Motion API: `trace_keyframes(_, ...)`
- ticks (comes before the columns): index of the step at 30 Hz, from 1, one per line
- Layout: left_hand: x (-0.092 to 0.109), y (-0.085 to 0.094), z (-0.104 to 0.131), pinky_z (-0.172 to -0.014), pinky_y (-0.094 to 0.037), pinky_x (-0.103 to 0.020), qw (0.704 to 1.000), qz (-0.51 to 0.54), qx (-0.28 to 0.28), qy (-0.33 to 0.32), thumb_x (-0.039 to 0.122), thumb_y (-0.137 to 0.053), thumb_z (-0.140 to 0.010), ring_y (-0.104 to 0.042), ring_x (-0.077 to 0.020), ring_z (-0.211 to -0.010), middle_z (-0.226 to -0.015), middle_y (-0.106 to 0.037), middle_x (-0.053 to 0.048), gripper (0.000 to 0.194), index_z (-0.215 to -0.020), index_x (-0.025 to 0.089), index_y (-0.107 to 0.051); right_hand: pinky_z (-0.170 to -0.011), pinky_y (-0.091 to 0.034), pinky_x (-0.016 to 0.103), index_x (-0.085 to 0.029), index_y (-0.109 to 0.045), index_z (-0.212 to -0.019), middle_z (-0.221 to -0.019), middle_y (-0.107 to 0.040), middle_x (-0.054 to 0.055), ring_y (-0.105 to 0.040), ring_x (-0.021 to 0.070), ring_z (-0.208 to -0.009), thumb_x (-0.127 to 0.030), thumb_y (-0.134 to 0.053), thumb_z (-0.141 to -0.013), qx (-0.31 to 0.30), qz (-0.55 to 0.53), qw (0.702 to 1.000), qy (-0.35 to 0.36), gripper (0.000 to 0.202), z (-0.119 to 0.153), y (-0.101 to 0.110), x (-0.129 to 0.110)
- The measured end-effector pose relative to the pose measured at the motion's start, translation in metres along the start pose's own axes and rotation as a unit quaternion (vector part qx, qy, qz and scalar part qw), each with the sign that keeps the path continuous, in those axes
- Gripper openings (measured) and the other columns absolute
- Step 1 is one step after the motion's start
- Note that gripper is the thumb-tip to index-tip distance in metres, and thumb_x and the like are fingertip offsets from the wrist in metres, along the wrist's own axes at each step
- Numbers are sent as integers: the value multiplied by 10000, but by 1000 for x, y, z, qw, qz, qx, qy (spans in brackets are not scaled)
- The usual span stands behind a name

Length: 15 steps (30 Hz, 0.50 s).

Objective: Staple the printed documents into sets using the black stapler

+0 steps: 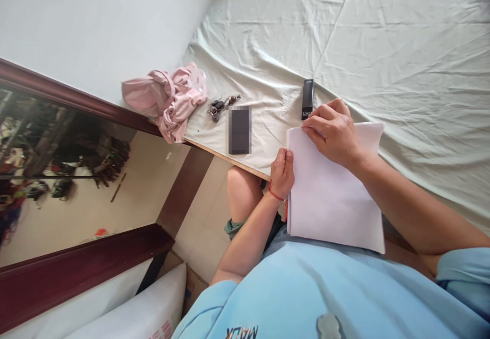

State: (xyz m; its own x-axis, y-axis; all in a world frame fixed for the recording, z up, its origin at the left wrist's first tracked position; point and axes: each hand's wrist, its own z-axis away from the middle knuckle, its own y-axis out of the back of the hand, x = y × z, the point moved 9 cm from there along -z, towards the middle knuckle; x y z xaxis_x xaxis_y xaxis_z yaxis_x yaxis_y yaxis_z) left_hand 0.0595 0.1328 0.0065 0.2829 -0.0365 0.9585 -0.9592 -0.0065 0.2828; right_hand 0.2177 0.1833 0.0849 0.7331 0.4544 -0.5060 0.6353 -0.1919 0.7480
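A stack of white paper sheets (337,201) lies against my lap and the edge of the cloth-covered surface. My left hand (282,174), with a red string at the wrist, is closed on the stack's left edge, thumb on top. At the upper left corner, my right hand (333,132) pinches the sheets between thumb and fingers. Just beyond that corner is a black stapler-like object (307,94) with white lettering on its near end. The undersides of the sheets are hidden.
Left of the paper, a dark blurred-out rectangular object (240,129) lies near a bunch of keys (216,109). A crumpled pink cloth (172,96) hangs over the corner. Wrinkled pale cloth (383,48) covers the surface. A dark red frame (84,249) borders a reflective pane at left.
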Motion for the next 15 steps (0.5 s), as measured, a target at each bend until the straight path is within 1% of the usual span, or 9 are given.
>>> trace_keyframes(3,-3,1,0,-627,-329,-316,1000,23,8,11,784,-422,-999,-388,-145,-644,-702,-410,34,572,-828,239,-444,-989,-451,532,-279,-780,-968,-1019,-692,82,-541,303,-1106,-362,-462,-1090,-3,4,1000,17,350,0,-1,-3)
trace_keyframes(7,-6,3,1,-642,-339,-306,998,54,15,18,758,-462,-1003,-374,-143,-671,-722,-408,32,560,-815,230,-460,-976,-450,499,-266,-780,-969,-984,-701,83,-545,280,-1053,-360,-447,-1105,-4,3,999,35,372,1,-4,-4)
trace_keyframes(11,-10,4,0,-642,-359,-287,994,100,2,32,717,-505,-1010,-369,-136,-675,-727,-402,37,537,-803,223,-472,-942,-457,483,-265,-784,-976,-953,-708,87,-548,269,-995,-363,-461,-1101,-6,-1,999,35,360,2,-7,0)
trace_keyframes(15,-12,5,-4,-677,-398,-285,990,135,-15,33,667,-573,-1001,-408,-143,-701,-737,-440,28,503,-782,220,-500,-965,-464,488,-278,-785,-992,-966,-709,76,-555,261,-981,-356,-472,-1099,5,0,999,45,340,3,-7,-1)
